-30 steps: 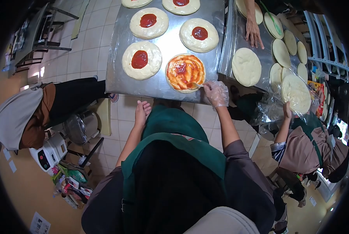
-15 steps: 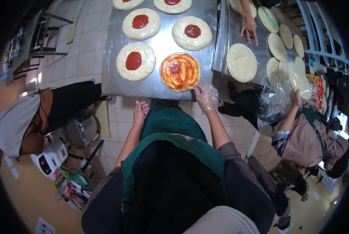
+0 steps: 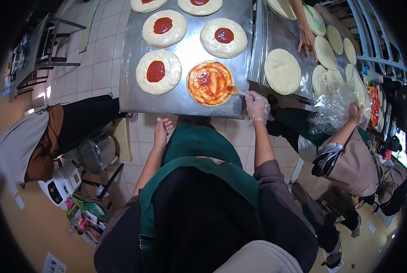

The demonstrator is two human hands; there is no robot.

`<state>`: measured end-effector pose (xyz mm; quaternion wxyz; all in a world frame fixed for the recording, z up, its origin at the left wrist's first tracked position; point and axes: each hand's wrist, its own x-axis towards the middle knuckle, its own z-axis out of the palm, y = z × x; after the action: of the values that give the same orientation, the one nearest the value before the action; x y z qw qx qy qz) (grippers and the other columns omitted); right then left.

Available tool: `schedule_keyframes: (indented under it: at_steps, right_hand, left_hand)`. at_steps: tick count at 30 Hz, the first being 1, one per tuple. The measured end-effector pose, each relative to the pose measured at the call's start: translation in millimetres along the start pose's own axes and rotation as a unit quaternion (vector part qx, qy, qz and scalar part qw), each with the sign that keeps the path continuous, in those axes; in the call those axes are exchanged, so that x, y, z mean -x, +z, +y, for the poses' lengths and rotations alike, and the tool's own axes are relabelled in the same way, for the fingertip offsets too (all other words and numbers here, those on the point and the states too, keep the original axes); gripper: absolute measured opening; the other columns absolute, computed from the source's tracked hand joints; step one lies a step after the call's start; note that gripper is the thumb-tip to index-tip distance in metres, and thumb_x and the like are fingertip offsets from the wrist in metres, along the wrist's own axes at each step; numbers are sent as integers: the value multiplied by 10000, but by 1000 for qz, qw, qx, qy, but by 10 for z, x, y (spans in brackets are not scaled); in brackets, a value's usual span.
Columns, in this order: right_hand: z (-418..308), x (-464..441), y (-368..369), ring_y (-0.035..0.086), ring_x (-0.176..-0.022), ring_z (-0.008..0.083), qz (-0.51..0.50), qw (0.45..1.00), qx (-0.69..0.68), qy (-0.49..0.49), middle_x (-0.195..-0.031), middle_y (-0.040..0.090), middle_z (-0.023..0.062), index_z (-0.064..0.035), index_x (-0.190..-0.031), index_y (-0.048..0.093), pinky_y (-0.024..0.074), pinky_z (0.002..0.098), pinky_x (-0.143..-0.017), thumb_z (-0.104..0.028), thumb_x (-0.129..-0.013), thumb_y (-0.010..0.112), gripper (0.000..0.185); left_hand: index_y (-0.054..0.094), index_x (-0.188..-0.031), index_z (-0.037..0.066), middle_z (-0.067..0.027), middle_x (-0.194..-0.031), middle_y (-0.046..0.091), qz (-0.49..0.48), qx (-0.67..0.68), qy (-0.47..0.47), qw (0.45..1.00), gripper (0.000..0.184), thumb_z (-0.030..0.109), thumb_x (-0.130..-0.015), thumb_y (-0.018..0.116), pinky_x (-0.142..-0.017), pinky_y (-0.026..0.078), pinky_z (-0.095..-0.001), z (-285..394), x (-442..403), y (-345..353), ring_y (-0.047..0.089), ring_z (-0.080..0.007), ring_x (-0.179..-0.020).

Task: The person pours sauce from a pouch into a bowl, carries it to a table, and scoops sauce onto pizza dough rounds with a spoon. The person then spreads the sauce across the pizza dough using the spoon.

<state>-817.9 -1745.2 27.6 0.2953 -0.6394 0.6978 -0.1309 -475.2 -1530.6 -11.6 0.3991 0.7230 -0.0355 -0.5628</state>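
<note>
My right hand [image 3: 257,107], in a clear plastic glove, pinches the handle of a small spoon [image 3: 233,90]. The spoon's sauce-smeared head is at the right edge of a round pizza base [image 3: 205,94], whose top is covered with swirls of red sauce. To its left lies a dough round [image 3: 144,82] with a single blob of red sauce [image 3: 156,71] in the middle. Just below the table's front edge, my bare left hand [image 3: 162,130] hangs with nothing in it, its fingers loosely curved and slightly apart.
Several more dough rounds with sauce blobs [image 3: 224,35] lie farther back on the metal table [image 3: 130,102]. On the right, another metal table [image 3: 287,41] bears plain dough rounds [image 3: 282,72]. Co-workers' hands [image 3: 307,43] reach there, one near a clear plastic bag [image 3: 328,113]. A person [image 3: 39,141] stands left.
My right hand has moved right, drawing the spoon from the lower part of the sauced base to its right edge. A co-worker's hand at the other table has shifted right. My left hand stays put.
</note>
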Motion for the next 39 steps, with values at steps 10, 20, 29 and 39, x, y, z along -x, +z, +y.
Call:
schedule_keyframes:
  at_steps: [10, 20, 29, 39]
  right_hand:
    - [177, 59, 214, 698, -802, 297, -19, 995, -28, 98, -860, 712, 141, -153, -986, 744, 525, 402, -731, -367, -862, 626, 274]
    - [6, -103, 142, 701, -766, 258, -13, 989, -69, 131, -822, 713, 137, -108, -982, 736, 518, 388, -706, -361, -845, 637, 304]
    - [-252, -333, 236, 699, -819, 291, -2, 993, -66, 99, -877, 716, 154, -128, -965, 747, 521, 393, -762, -325, -850, 608, 268]
    - [-1155, -515, 390, 689, -896, 289, -2, 993, 108, 39, -979, 720, 100, -189, -1009, 738, 523, 413, -822, -372, -895, 537, 294]
  left_hand:
    - [543, -1235, 26, -80, -1097, 639, 16, 5, -3, 1000, 656, 587, -1015, 283, -792, 466, -291, 14, 10, -112, 602, -149, -930]
    - [546, -1260, 56, -69, -1142, 631, 5, -11, -7, 1000, 682, 618, -1003, 258, -857, 453, -319, 82, -47, -66, 595, -154, -984]
    - [534, -1275, 50, -74, -1151, 631, 11, -8, -4, 1000, 695, 623, -1002, 252, -865, 453, -321, 102, -88, -135, 596, -164, -989]
    - [538, -1263, 51, -69, -1154, 629, 13, 3, -12, 1000, 670, 604, -1010, 257, -872, 450, -321, 164, -71, -99, 593, -156, -1000]
